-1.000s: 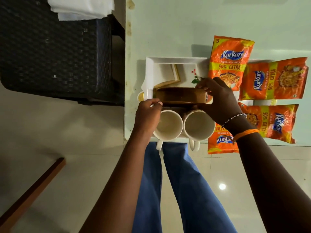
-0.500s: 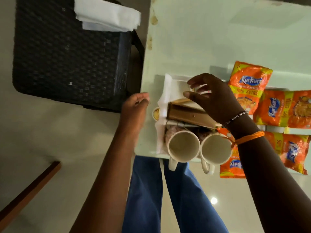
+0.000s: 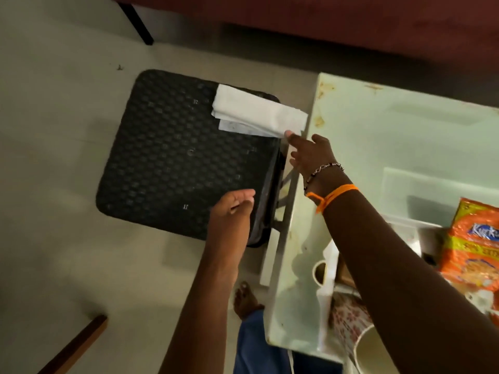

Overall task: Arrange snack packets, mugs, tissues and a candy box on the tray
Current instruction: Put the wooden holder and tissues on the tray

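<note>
A stack of white tissues (image 3: 253,114) lies on the far right corner of a black woven stool (image 3: 172,157). My right hand (image 3: 310,155) reaches across the table's left edge, fingers apart, with a fingertip touching the tissues' near corner. My left hand (image 3: 232,209) hovers open over the stool's near right edge, holding nothing. At the lower right, the white tray (image 3: 328,268) sits on the table, mostly hidden by my right forearm. On it I see part of the brown candy box (image 3: 343,271) and a floral mug (image 3: 348,319). An orange snack packet (image 3: 475,244) lies at the right edge.
The pale green table (image 3: 378,125) fills the right side, close beside the stool. A dark red piece of furniture (image 3: 324,17) with a black leg (image 3: 137,22) runs along the top. A wooden bar (image 3: 75,344) crosses the floor at lower left. My foot (image 3: 244,300) stands by the table.
Both hands have left the candy box and the tray. The view has swung left to the stool, and my right hand has reached over to the tissues.
</note>
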### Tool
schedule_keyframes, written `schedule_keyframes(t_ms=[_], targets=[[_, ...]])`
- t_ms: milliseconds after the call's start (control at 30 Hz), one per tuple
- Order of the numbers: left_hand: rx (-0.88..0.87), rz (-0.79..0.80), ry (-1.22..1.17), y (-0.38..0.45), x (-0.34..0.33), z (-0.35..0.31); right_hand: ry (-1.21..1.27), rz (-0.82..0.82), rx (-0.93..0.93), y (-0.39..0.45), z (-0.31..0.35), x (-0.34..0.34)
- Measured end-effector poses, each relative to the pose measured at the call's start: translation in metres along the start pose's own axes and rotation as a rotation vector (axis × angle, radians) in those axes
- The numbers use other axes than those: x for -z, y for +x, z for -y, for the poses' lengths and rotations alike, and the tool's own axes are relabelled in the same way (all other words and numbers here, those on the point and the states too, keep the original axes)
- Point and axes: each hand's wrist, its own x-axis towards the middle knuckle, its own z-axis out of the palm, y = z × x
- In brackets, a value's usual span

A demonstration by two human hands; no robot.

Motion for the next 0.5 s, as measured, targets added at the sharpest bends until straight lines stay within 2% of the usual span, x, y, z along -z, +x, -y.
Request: schedule_keyframes(t_ms=[67,167,367,500], targets=[[0.012,0.02,-0.005,-0.001,0.003,-0.001,0.136,-0.084,-0.054,0.01,0.004,-0.006],[0.034,0.04,-0.014,-0.003,0.005,-0.001,0.291,-0.129,-0.037,0.011,0.011,-0.009],[0.033,0.067,-0.033,-0.005,-0.003,-0.002,0.496,-0.003,-0.028,-0.012,0.014,0.008],[0.104,0.101,-0.206,-0.004,-0.016,-0.005,0.567,0.028,-0.011,-0.038,0.006,0.046]])
